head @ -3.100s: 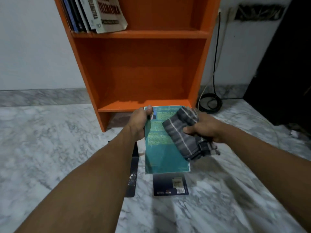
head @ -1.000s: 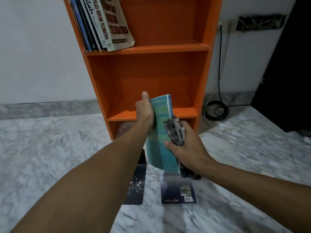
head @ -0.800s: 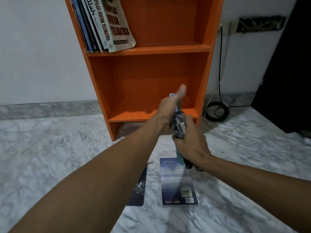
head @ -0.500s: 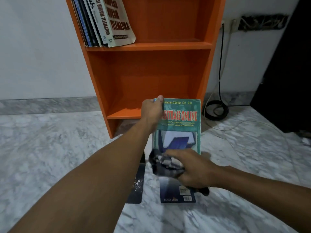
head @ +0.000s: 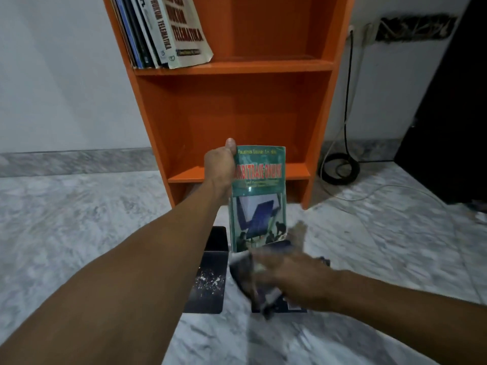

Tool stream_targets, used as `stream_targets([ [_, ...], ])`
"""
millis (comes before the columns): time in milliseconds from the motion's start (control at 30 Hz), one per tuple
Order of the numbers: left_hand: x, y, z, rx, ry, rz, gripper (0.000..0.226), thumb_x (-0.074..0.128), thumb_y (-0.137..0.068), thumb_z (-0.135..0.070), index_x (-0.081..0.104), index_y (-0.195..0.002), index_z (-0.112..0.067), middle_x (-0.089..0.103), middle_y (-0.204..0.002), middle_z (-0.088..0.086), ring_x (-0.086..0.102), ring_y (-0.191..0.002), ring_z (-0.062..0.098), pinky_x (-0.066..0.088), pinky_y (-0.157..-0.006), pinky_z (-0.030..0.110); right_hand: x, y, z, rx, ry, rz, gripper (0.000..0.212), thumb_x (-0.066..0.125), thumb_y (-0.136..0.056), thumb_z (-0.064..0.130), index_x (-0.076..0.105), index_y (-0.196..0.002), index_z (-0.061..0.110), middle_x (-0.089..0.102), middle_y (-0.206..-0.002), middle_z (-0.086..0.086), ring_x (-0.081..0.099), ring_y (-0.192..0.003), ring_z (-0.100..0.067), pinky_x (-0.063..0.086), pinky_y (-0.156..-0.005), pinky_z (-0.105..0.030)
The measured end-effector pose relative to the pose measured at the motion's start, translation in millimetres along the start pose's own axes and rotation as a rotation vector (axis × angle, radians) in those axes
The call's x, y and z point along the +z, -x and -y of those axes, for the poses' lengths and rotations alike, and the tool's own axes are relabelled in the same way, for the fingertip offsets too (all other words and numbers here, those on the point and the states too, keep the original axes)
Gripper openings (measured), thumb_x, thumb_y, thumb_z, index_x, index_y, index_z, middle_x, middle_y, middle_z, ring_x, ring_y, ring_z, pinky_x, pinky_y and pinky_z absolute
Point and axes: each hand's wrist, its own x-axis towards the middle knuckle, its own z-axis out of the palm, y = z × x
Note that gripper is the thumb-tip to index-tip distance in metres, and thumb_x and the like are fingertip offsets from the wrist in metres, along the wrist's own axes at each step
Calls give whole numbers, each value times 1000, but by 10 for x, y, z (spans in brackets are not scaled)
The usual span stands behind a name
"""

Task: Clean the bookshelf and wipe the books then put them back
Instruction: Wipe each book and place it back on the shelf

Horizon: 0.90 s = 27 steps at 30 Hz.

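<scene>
My left hand (head: pixel 220 167) grips a green paperback (head: pixel 259 196) by its top left corner and holds it upright, front cover toward me, in front of the orange bookshelf (head: pixel 237 106). My right hand (head: pixel 287 275), blurred with motion, clutches a dark striped cloth (head: pixel 250 272) at the book's bottom edge. Several books (head: pixel 160 30) lean on the upper shelf at the left. The lower shelf is bare.
Two dark books lie flat on the marble floor under my hands: one at the left (head: pixel 210 272), one mostly hidden behind my right hand (head: pixel 295 306). A coiled black cable (head: pixel 340 168) lies right of the shelf. A dark piece of furniture (head: pixel 453 114) stands at far right.
The book was turned from its back cover to its front cover. My right hand with the cloth slid down from the middle of the cover to the bottom edge.
</scene>
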Motion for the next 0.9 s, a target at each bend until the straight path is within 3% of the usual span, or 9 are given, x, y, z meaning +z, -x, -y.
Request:
stream_targets([
  [100, -104, -73, 46, 41, -39, -74, 40, 42, -103, -39, 55, -80, -9, 66, -82, 14, 70, -92, 42, 56, -83, 58, -361, 138, 49, 47, -154, 180, 43, 64, -76, 14, 67, -116, 31, 70, -112, 3, 65, -101, -17, 51, -86, -30],
  [167, -134, -115, 49, 27, -21, -57, 40, 42, -102, -42, 55, -84, -8, 68, -86, 17, 70, -94, 42, 57, -84, 56, -784, 89, -24, 166, -271, -92, 42, 68, -73, 13, 70, -112, 31, 73, -103, 5, 66, -91, -11, 51, -83, -26],
  [267, -109, -137, 70, -64, 21, 40, 52, 48, -89, -55, 58, -102, -5, 64, -103, 28, 65, -101, 45, 51, -91, 60, -1340, -122, -241, 295, -182, -670, 56, 67, -71, -2, 67, -122, 22, 71, -114, -5, 66, -103, -26, 55, -87, -42],
  [333, -22, -172, 108, -115, 105, 131, 65, 51, -88, -53, 58, -118, 4, 64, -119, 28, 63, -110, 46, 48, -95, 62, -1448, -369, -340, 362, -77, -771, 68, 61, -71, -6, 55, -135, 17, 59, -133, -12, 55, -120, -33, 49, -94, -51],
  [467, 160, 29, -77, -128, 174, 153, 56, 47, -98, -48, 64, -113, 3, 71, -106, 21, 70, -97, 39, 54, -88, 60, -757, -477, -270, 403, 137, -502, 88, 59, -78, -8, 26, -152, 25, 14, -160, -15, 20, -144, -41, 33, -108, -62],
  [567, 50, -87, -22, -79, 197, 74, 46, 44, -100, -43, 57, -108, 1, 69, -111, 26, 69, -99, 44, 53, -85, 63, -56, -181, -84, 142, 379, -372, 70, 75, -67, 11, 56, -133, 23, 44, -147, -17, 49, -128, -41, 35, -93, -61],
  [633, -22, -136, 14, -24, 123, 12, 41, 43, -101, -42, 57, -98, -4, 70, -99, 21, 70, -95, 42, 55, -83, 61, 222, -54, -21, -17, 270, -74, 46, 76, -70, 18, 68, -115, 25, 61, -129, -12, 61, -114, -36, 56, -82, -51],
  [733, -5, -205, 81, 63, -34, -61, 41, 38, -103, -42, 55, -87, -8, 67, -88, 16, 71, -91, 39, 56, -85, 56, 311, -95, -46, 128, -48, 314, 42, 63, -81, 8, 65, -120, 23, 64, -120, -6, 59, -108, -30, 52, -84, -37],
  [900, 92, -358, 273, 105, -115, -98, 44, 34, -105, -40, 49, -74, -13, 63, -83, 15, 67, -78, 30, 56, -83, 48, 410, -403, -275, 248, -222, 465, 61, 83, -69, 15, 60, -125, 8, 62, -121, -13, 59, -108, -31, 52, -85, -36],
])
